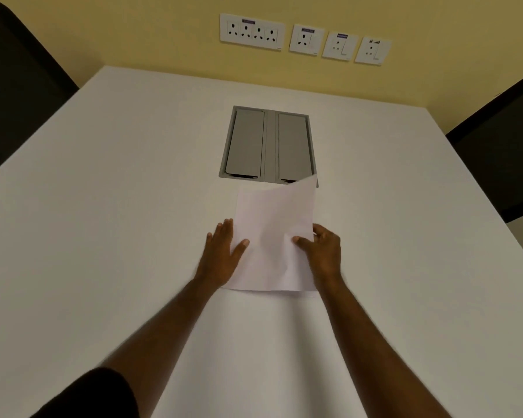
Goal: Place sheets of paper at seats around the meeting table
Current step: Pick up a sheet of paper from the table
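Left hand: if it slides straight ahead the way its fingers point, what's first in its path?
Bare table first. The left hand points slightly right of straight up the picture, so it likely reaches the grey cable hatch next; depth is uncertain.

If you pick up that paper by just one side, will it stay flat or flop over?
Probably flop. The paper looks thin, and its far corner already curls up off the table over the grey hatch. It likely weighs very little, since the left hand and right hand touch only its edges. On that smooth top it may slide easily.
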The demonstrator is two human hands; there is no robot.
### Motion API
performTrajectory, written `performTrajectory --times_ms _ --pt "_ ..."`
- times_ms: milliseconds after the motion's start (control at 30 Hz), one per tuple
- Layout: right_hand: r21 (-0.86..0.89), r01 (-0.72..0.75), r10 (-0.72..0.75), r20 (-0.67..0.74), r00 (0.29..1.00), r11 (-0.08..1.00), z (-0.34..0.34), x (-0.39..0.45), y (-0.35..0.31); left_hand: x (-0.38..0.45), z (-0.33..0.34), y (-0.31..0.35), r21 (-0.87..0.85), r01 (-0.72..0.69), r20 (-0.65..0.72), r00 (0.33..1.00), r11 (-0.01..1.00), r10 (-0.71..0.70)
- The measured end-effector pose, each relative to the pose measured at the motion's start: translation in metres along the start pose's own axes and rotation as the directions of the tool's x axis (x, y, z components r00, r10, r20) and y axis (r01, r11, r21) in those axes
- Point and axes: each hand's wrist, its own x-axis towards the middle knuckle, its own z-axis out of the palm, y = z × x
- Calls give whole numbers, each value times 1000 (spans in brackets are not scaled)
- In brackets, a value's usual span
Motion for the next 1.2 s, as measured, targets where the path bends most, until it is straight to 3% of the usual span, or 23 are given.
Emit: performTrajectory --times_ms 67,167,233,300,400,500,667,800,967,1200 --pt "2 68 -68 45 997 998 -13 -5 -27 6 -20 16 -398 137 -19 987 907 -157" --pt "45 116 -120 108 987 992 -51 -23 -71 1 -52 45 -819 188 69 970 541 -232" --pt "59 108 -116 156 981 992 -86 -42 -96 -10 -67 68 -912 239 184 965 334 -188" --pt "75 84 -97 203 974 994 -125 -62 -115 -26 -76 95 -916 283 257 958 284 -126" --pt "60 18 -33 259 965 998 -190 -98 -128 -62 -79 148 -913 285 282 958 291 -55" --pt "-69 -56 71 246 967 996 -256 -138 -123 -106 -67 199 -907 278 283 959 317 -31" --pt "-401 -126 154 40 987 907 -353 -191 -82 -184 -13 255 -852 294 320 947 432 -13" --pt "-549 -171 175 -45 984 819 -411 -208 -25 -241 53 268 -778 363 407 913 514 -29" --pt "-626 -266 237 -131 963 733 -447 -208 58 -295 128 257 -634 429 478 871 644 -111" --pt "-742 -202 231 -65 971 639 -439 -191 133 -322 188 227 -494 459 444 863 738 -239"
